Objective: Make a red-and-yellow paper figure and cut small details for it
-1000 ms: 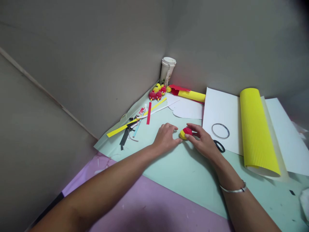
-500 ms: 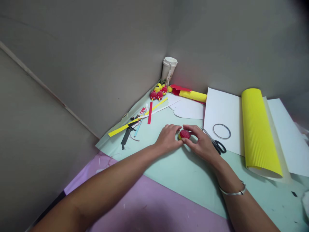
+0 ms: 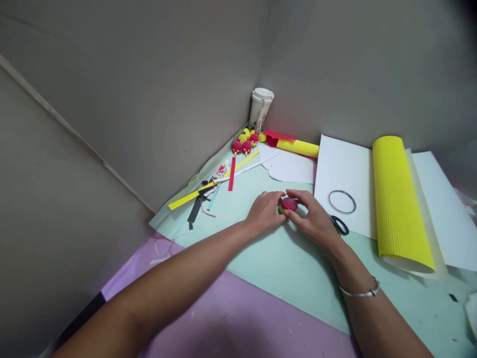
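Observation:
A small round piece [image 3: 289, 204], red on top with some yellow at its lower left, is between my two hands over the pale green sheet [image 3: 238, 253]. My left hand [image 3: 265, 211] grips its left side with thumb and fingers. From the right, my right hand [image 3: 309, 214] pinches it, fingers at the back and thumb at the front. Black-handled scissors [image 3: 340, 225] lie just right of my right hand, their blades hidden by it.
Small red and yellow figures [image 3: 246, 144] stand near a white cup [image 3: 261, 107] in the corner. Paper strips [image 3: 186, 200] lie at the left. On the right are a yellow corrugated roll [image 3: 402, 204], white sheets [image 3: 345, 159] and a ring [image 3: 342, 202].
Both hands and the round piece have shifted slightly right and up. My right hand now covers the scissors' blades.

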### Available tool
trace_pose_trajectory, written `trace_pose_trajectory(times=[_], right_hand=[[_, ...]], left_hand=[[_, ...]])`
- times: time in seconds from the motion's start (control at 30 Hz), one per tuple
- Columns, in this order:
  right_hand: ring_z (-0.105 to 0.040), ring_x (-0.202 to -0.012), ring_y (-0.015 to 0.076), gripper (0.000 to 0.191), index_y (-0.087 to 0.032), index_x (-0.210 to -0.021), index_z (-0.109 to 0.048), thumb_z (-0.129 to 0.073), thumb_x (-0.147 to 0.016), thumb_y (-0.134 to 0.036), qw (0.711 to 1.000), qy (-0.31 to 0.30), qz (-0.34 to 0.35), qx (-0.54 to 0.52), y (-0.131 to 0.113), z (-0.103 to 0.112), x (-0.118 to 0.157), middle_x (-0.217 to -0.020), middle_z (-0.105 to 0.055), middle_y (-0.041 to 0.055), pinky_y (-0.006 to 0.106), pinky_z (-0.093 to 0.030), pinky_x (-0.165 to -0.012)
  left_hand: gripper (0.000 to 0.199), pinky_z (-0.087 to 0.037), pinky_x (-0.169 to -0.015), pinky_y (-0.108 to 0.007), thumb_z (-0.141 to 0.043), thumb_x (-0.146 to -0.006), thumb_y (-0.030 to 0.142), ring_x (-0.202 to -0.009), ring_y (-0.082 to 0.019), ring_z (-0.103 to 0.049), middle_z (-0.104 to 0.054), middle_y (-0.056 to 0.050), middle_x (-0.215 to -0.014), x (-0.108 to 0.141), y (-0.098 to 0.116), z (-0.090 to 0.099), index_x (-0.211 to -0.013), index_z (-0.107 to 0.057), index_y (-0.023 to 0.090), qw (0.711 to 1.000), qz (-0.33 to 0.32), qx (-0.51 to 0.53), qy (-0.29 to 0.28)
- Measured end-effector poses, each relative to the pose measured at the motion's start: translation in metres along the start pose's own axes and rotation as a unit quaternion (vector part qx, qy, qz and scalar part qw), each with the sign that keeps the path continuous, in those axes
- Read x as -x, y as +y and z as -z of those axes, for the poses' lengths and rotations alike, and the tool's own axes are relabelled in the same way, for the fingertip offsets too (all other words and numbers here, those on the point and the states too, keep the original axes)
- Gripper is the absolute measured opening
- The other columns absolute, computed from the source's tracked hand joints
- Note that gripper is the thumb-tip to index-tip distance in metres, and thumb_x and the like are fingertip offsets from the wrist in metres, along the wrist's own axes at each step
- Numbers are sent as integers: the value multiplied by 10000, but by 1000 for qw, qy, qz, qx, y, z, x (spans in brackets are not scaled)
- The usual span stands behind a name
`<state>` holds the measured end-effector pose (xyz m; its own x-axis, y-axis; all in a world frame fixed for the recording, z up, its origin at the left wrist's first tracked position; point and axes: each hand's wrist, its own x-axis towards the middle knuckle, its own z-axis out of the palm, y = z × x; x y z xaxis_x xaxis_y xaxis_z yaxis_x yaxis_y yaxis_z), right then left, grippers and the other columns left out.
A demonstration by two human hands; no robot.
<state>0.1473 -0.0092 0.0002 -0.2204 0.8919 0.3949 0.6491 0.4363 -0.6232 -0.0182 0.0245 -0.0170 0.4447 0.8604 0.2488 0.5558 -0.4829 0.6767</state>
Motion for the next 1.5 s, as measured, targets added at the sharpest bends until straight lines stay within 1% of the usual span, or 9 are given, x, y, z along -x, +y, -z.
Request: trace_pose_trajectory(times=[0.17, 0.3, 0.43, 0.73, 0.87, 1.03, 1.13, 1.37, 1.5], right_hand=[[-622, -1065, 271, 484, -254, -1318, -532, -626, -848, -323, 1000, -7, -15, 6, 2, 0, 3, -1218, -605, 108, 492, -502, -954], [-627, -1048, 268, 473, -261, -1313, -535, -625, -854, -326, 1000, -2, -25, 6, 6, -1, 5, -1198, -621, 100, 500, -504, -953], [-640, -1024, 253, 459, -253, -1302, -544, -628, -854, -307, 1000, -3, -25, -2, 6, -1, 5, -1186, -622, 98, 472, -522, -934], [-645, -1042, 240, 456, -262, -1294, -554, -647, -851, -314, 999, 7, -37, -35, 8, -2, 6, -1196, -610, 90, 452, -541, -940], [-638, -1084, 246, 449, -266, -1286, -567, -646, -853, -356, 994, 30, -71, -81, 10, 0, 6, -1254, -605, 90, 465, -534, -964], [-630, -1127, 266, 471, -253, -1268, -586, -676, -835, -416, 983, 44, -121, -133, 13, 3, 6, -1289, -612, 104, 482, -518, -983], [-634, -1131, 267, 479, -243, -1251, -594, -691, -823, -435, 974, 64, -140, -163, 15, 4, 5, -1290, -618, 110, 477, -515, -986], [-644, -1116, 291, 500, -215, -1253, -603, -679, -814, -443, 967, 88, -196, -134, 22, 6, 6, -1256, -652, 129, 491, -519, -955], [-645, -1107, 294, 511, -212, -1253, -607, -683, -798, -430, 965, 89, -221, -110, 24, 5, 5, -1266, -652, 131, 497, -508, -960]], left_hand=[[408, -482, -891, -374, -619, -786, 294, -1026, -258, -572, -675, -55, -1152, 2, -1, 1, -1181, -589, 198, 1000, 0, -9, 5], [399, -477, -898, -374, -625, -810, 323, -1045, -253, -570, -667, -55, -1179, 3, -2, 1, -1189, -584, 204, 1000, -2, -18, 9], [407, -473, -904, -379, -638, -807, 327, -1050, -259, -566, -670, -61, -1170, 3, -3, 1, -1186, -585, 190, 999, -10, -26, 17], [437, -471, -902, -382, -648, -793, 352, -1058, -268, -562, -667, -70, -1138, 3, -1, 1, -1191, -575, 188, 999, 7, -36, 10], [478, -474, -881, -388, -695, -768, 395, -1028, -269, -567, -671, -65, -1103, 3, -2, 2, -1180, -576, 185, 1000, 0, -30, 4], [518, -465, -916, -397, -727, -738, 362, -1061, -279, -556, -665, -63, -1144, 3, -1, 3, -1198, -571, 183, 1000, 7, -21, 0], [537, -463, -927, -397, -738, -723, 343, -1078, -281, -554, -663, -66, -1156, 3, 0, 4, -1207, -571, 184, 1000, 16, -18, -9], [633, -458, -954, -396, -775, -688, 367, -1114, -276, -550, -662, -65, -1186, 6, 2, 8, -1251, -550, 184, 999, 34, 9, -23], [579, -456, -964, -390, -756, -714, 345, -1118, -265, -554, -668, -57, -1175, 7, 2, 10, -1236, -563, 183, 999, 37, 24, -17]])
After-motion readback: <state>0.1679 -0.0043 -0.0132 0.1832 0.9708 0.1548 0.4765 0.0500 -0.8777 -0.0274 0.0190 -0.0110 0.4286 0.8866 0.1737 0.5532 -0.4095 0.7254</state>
